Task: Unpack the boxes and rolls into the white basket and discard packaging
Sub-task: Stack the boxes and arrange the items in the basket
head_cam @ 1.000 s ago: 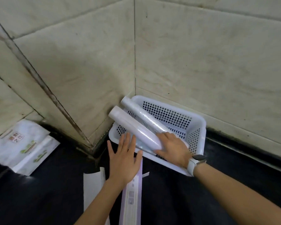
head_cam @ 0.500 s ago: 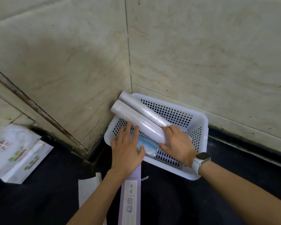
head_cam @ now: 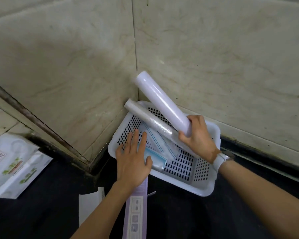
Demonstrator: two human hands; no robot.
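Observation:
A white perforated basket [head_cam: 204, 184] sits in the wall corner on the dark floor. My right hand [head_cam: 198, 138] grips the lower end of a thick white roll [head_cam: 162, 103], lifted and tilted up toward the corner. A thinner clear-wrapped roll [head_cam: 146, 117] leans on the basket's far rim, under the thick one. Blue-and-white flat boxes [head_cam: 158, 146] lie in the basket. My left hand [head_cam: 133, 160] lies flat with fingers spread over the basket's near-left rim, holding nothing.
A long purple empty box [head_cam: 136, 209] lies on the floor under my left forearm, beside a white paper piece [head_cam: 88, 206]. White packets with green print [head_cam: 12, 166] rest at the left. Marble walls enclose the corner.
My right hand has raised the thick roll off the thinner one and swung it to the right, above the basket. The view has shifted down and closer.

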